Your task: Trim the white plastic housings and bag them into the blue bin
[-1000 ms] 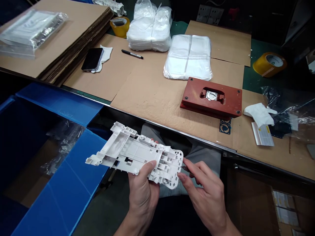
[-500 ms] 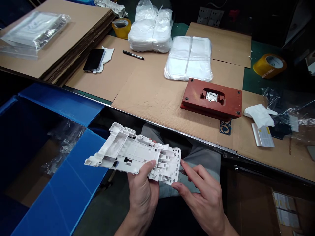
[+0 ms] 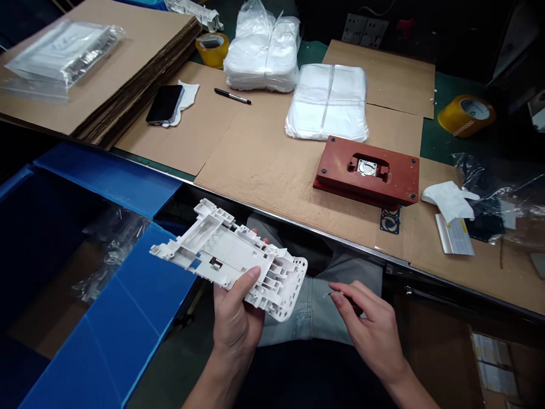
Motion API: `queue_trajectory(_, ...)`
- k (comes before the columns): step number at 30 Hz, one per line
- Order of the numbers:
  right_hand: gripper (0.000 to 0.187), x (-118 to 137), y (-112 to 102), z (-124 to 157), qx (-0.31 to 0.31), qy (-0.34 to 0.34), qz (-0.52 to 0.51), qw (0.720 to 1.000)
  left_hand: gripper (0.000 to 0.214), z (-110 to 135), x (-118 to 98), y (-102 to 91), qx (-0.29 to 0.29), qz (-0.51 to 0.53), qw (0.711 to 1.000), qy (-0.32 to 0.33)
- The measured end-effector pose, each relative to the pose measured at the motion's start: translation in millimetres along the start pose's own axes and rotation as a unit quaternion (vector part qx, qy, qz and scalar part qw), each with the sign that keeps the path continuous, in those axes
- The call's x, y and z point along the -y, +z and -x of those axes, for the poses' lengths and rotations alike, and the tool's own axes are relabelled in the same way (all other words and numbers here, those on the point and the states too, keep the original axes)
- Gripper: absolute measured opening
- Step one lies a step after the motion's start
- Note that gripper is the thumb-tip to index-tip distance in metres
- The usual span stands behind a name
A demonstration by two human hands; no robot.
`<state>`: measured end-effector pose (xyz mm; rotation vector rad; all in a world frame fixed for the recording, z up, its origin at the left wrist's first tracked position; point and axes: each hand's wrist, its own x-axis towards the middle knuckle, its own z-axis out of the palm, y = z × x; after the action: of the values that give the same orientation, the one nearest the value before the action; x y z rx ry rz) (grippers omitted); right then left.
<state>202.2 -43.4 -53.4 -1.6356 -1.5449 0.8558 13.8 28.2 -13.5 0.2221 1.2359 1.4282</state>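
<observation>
One white plastic frame is gripped in your left hand, thumb pressed on its upper face, above your lap and in front of the table. Your right hand, near the frame but apart from it, pinches a thin dark tool between thumb and fingers. On the table sits a red block, a silver piece in its recess.
</observation>
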Motion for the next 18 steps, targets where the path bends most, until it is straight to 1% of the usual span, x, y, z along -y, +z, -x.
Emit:
queue_trajectory(1,0.013,-4,-2,-1,0.003,-0.002,0.019,1.000,0.065,0,-1,-1.2,0.014,0.003,1.000,-0.004)
queue_trajectory(2,0.014,-7,-5,-1,0.009,-0.005,0.040,0.999,0.065,0,-2,-2.7,0.023,0.006,1.000,-0.008)
queue_trajectory(5,0.027,-14,-8,-1,0.024,-0.021,0.128,0.991,0.067,0,-4,-8.0,0.027,0.014,0.999,-0.037)
queue_trajectory(7,0.030,-18,-11,-1,0.044,-0.032,0.203,0.978,0.067,-1,-6,-11.5,0.025,0.034,0.996,-0.080)
queue_trajectory(10,0.037,-23,-21,-3,0.097,-0.063,0.300,0.947,0.061,-2,-12,-14.3,0.042,0.079,0.980,-0.175)
queue_trajectory(11,0.040,-23,-27,-6,0.111,-0.078,0.314,0.940,0.063,-1,-13,-14.6,0.053,0.082,0.972,-0.214)
queue_trajectory(13,0.041,-19,-43,-16,0.120,-0.119,0.315,0.934,0.068,1,-16,-15.4,0.083,0.070,0.950,-0.294)
queue_trajectory(16,0.039,-4,-69,-40,0.106,-0.195,0.297,0.929,0.068,10,-17,-19.3,0.147,0.053,0.902,-0.402)
queue_trajectory(18,0.039,11,-82,-57,0.102,-0.252,0.304,0.913,0.069,17,-16,-23.8,0.184,0.050,0.870,-0.454)
